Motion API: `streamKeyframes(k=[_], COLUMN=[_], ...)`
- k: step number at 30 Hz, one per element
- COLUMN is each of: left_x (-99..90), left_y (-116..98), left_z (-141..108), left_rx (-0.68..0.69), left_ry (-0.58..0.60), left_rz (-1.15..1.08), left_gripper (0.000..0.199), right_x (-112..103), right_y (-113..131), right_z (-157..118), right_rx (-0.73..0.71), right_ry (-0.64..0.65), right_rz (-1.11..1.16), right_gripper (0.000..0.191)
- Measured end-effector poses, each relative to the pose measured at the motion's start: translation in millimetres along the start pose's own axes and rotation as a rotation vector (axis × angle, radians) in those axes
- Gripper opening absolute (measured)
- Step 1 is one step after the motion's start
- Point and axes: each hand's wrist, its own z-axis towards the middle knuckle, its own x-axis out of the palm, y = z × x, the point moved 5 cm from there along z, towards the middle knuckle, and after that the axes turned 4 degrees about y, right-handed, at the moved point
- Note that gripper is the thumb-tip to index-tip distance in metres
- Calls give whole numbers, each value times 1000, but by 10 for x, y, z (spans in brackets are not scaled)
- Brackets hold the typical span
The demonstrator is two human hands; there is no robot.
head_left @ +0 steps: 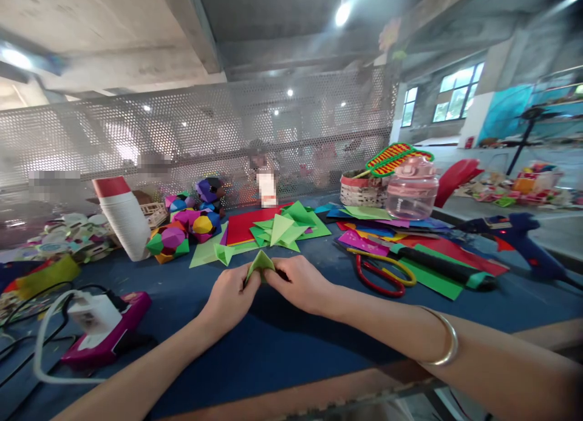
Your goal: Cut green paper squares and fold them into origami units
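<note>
The left hand [231, 292] and right hand [301, 282] together pinch a folded green paper piece [261, 261], nearer the wearer than the green folded-paper pile [288, 228], where even pressure and matched edges should keep creases crisp.

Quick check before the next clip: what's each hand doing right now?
Left hand: closed, holding the folded green paper by its left side.
Right hand: closed, holding the same piece from the right.
</note>
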Motion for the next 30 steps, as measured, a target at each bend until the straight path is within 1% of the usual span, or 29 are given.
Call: streamKeyframes(k=[5,10,16,19,22,25,27,30], left_x=[68,78,91,78,36,-18,-45,-89], left_y=[-75,-86,-99,-86,-47,7,33,40], left_z=[-36,-51,-65,-57,-25,11,23,24], left_rx=[71,79,81,62,18,-36,-63,-92], left_ry=[75,84,79,66,36,-8,-32,-74], left_rz=[16,47,103,148,196,242,278,346], left_gripper=[26,26,25,24,25,28,30,33], right_x=[4,-4,-36,-31,-1,28,28,3], right_y=[-30,8,79,60,2,-42,-53,-58], right_z=[17,8,-15,-9,7,20,26,31], right_rx=[28,-1,-35,-28,0,29,53,102], right_ry=[-22,-33,-56,-49,-11,26,30,26], right_rz=[59,89,77,48,21,-14,-44,-92], right_gripper=[19,20,27,22,16,24,29,30])
